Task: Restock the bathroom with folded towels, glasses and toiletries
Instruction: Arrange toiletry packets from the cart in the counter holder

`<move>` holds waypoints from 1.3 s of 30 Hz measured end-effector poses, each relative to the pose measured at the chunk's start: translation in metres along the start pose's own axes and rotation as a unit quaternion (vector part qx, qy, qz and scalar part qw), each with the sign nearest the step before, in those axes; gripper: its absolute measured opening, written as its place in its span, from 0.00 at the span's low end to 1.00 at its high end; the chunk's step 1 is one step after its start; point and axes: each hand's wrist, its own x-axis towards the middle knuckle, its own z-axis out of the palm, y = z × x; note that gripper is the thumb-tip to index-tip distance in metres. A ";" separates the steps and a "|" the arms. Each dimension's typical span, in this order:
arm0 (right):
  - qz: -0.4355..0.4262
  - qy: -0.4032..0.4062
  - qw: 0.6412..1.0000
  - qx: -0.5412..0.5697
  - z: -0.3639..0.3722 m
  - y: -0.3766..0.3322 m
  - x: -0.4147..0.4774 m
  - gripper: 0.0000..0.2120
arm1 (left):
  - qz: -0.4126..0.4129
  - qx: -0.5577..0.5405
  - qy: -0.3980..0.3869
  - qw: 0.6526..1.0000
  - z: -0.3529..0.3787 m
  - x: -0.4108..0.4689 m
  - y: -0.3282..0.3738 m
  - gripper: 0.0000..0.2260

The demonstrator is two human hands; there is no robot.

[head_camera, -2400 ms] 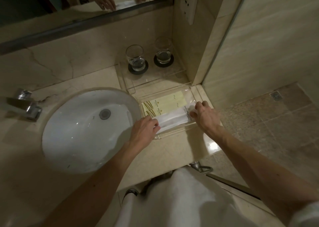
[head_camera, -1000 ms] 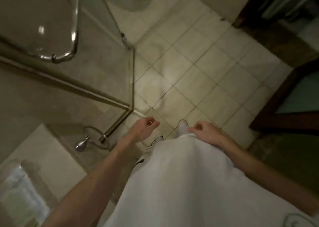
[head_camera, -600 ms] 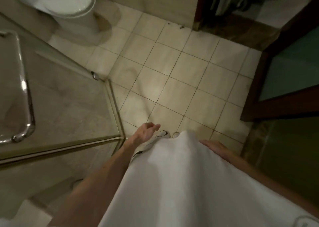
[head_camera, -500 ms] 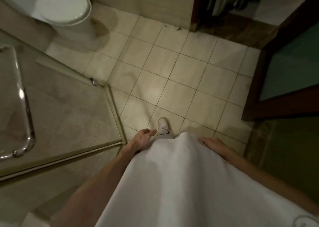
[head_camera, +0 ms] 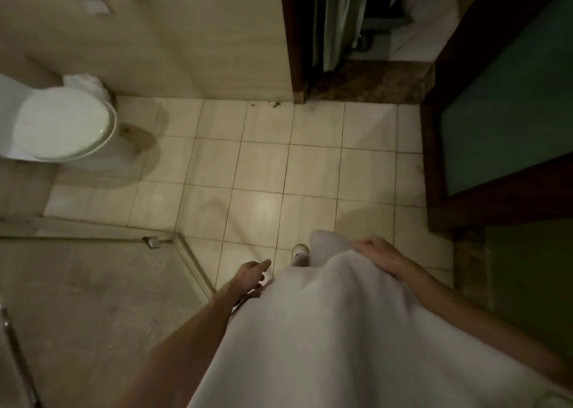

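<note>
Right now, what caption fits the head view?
Left hand free, right hand resting on white garment, above tiled floor; toilet at left.

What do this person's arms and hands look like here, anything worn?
Both forearms are bare. The left hand and right hand have no gloves; no watch, ring or bracelet shows. A white garment hangs in front.

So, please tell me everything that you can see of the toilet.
The toilet is white and glossy, like ceramic or plastic. Its oval lid is shut. It stands at the left on the tiled floor, near the wall, partly cut by the picture's edge. Something white and crumpled lies behind it.
</note>
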 end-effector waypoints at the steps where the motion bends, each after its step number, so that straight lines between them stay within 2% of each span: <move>1: 0.014 -0.006 1.000 0.011 -0.006 0.003 -0.001 0.25 | 0.011 0.011 -0.007 1.000 -0.005 0.003 0.022 0.19; 8: 0.077 0.005 0.988 0.133 -0.063 -0.005 0.010 0.09 | 0.122 0.027 -0.037 0.991 -0.021 0.037 0.194 0.17; 10: 0.102 0.008 0.976 0.191 -0.084 -0.019 0.025 0.10 | 0.129 0.036 -0.040 0.990 -0.021 0.048 0.233 0.17; 12: 0.108 0.004 0.976 0.189 -0.109 -0.033 0.046 0.11 | 0.120 0.037 -0.038 0.991 -0.019 0.061 0.263 0.17; 16: 0.119 -0.002 0.973 0.198 -0.163 -0.081 0.083 0.24 | 0.085 0.023 -0.022 0.996 -0.022 0.073 0.296 0.17; 21: 0.065 -0.008 0.983 0.173 -0.222 -0.167 0.122 0.31 | 0.049 0.010 0.016 0.999 -0.047 0.102 0.310 0.16; 28: 0.005 -0.001 0.988 0.156 -0.279 -0.261 0.185 0.29 | 0.031 0.050 -0.017 0.998 -0.081 0.134 0.383 0.20; 30: 0.021 0.015 0.989 0.143 -0.296 -0.267 0.197 0.27 | 0.042 0.068 -0.018 0.997 -0.088 0.150 0.423 0.16; 32: 0.048 0.023 0.992 0.114 -0.314 -0.269 0.199 0.23 | 0.052 0.070 -0.019 0.996 -0.093 0.159 0.473 0.16; 34: 0.039 0.013 0.995 0.096 -0.332 -0.263 0.202 0.22 | 0.086 0.071 -0.025 0.993 -0.097 0.166 0.532 0.16; 37: -0.011 -0.009 0.998 0.058 -0.349 -0.215 0.227 0.34 | 0.139 0.070 -0.041 0.987 -0.097 0.175 0.615 0.15; 39: -0.009 -0.024 0.999 0.041 -0.351 -0.158 0.279 0.36 | 0.178 0.066 -0.053 0.980 -0.093 0.182 0.664 0.16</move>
